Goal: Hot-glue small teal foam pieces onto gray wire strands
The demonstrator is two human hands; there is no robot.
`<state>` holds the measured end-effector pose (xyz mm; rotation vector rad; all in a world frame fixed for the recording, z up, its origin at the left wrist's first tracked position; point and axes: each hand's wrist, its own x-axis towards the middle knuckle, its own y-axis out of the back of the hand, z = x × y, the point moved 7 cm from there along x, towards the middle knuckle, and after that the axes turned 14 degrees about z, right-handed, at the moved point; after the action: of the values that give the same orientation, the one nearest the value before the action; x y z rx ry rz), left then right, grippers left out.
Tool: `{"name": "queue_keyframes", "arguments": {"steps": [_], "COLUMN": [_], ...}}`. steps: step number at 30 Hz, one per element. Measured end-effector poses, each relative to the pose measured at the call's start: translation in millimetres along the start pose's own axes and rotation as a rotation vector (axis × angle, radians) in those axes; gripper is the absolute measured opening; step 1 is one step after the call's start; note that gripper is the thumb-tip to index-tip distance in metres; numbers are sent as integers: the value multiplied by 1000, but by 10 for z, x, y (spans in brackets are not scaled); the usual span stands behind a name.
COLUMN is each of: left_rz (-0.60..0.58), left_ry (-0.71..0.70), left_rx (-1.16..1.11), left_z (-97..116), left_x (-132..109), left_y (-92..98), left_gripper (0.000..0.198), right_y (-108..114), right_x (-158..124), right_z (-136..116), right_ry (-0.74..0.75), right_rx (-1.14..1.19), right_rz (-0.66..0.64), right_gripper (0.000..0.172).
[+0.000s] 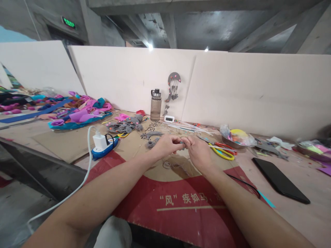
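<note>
My left hand and my right hand meet above the cardboard sheet, fingers pinched together. Between the fingertips shows a small grey piece, mostly hidden, too small to tell its kind. Loose grey cord lies in loops on the cardboard below my hands. Just beyond my left hand is a grey crescent-shaped felt piece with a coil of grey cord. Right of my right hand are yellow-handled scissors and a red-handled tool, with a thin white stick across them.
A bottle and small digital clock stand at the back, near a hanging grey moon ornament. Left are a blue power strip, grey felt pieces and coloured fabric. Right are a bowl and phone.
</note>
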<state>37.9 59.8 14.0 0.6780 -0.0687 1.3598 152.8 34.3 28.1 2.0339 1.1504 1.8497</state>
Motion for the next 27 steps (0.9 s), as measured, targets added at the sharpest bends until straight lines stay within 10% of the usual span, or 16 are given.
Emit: {"name": "queue_keyframes", "arguments": {"steps": [14,27], "left_rz": [52,26], "left_ry": [222,193], "left_rx": [-308,-332], "left_z": [-196,-181], "left_x": [84,75], "left_y": [42,17], "left_gripper": [21,25], "right_y": [78,128], "right_x": [2,27], "right_z": [-52,-53], "right_ry": [-150,-24], "right_rx": [431,252], "right_rz": [58,120], "right_gripper": [19,21]}}
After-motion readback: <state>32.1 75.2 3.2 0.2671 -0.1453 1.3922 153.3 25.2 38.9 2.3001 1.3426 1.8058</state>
